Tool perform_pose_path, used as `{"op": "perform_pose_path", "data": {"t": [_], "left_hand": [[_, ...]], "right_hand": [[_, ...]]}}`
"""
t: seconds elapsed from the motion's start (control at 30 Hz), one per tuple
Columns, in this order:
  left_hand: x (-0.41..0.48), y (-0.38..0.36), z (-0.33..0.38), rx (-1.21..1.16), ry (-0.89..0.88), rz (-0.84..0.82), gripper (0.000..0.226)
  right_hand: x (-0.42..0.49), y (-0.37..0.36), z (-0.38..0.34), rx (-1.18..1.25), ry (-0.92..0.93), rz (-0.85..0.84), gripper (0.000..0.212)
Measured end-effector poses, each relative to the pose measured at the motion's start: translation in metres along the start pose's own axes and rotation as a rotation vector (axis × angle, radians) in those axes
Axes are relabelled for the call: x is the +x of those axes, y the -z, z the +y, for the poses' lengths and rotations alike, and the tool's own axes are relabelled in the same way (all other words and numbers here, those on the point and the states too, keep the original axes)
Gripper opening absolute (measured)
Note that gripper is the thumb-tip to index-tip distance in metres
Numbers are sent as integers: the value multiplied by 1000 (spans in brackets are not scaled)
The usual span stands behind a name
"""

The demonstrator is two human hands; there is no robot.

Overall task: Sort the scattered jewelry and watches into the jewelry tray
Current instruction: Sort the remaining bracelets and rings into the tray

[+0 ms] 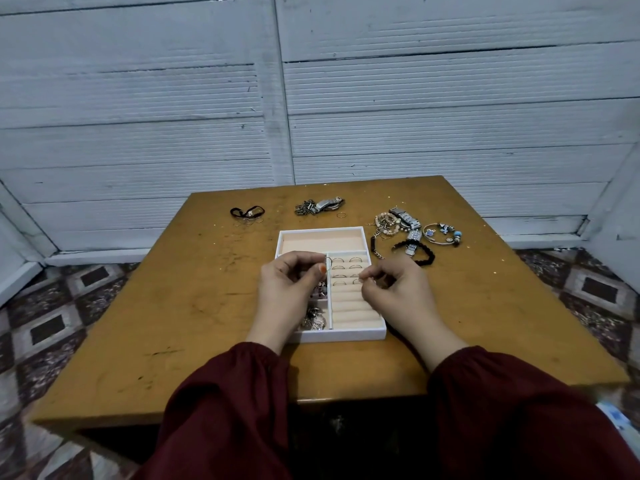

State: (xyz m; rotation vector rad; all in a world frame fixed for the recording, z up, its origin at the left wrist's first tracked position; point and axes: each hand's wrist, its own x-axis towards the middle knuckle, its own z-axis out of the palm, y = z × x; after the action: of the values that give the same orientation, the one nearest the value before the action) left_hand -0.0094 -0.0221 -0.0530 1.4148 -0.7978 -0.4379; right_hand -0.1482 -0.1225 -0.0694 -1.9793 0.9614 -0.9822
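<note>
The fingers [320,268] of the left hand [291,278] are pinched narrow on a thin ring [328,264]. The right hand [388,289] has its fingertips drawn together too; whether they hold anything I cannot tell. Both hover over the white tray [346,336], whose ring rolls [353,306] lie just beneath and between the fingers. Beyond the right fingertips, a heap of bracelets and watches [405,230] rests on the table [173,306]. Far past the left fingers lie a black band [247,212] and another watch [320,205].
</note>
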Motion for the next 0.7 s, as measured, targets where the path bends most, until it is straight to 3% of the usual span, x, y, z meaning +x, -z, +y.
{"op": "perform_pose_path", "data": {"t": [0.17, 0.4, 0.7], "left_hand": [[0, 0, 0, -5, -2, -1, 26], [-1, 1, 1, -7, -2, -2, 24], [-2, 1, 2, -2, 8, -6, 22]], "right_hand": [[-1, 0, 0, 4, -15, -14, 19], [4, 1, 5, 263, -138, 10, 11], [5, 0, 8, 259, -138, -5, 17]]}}
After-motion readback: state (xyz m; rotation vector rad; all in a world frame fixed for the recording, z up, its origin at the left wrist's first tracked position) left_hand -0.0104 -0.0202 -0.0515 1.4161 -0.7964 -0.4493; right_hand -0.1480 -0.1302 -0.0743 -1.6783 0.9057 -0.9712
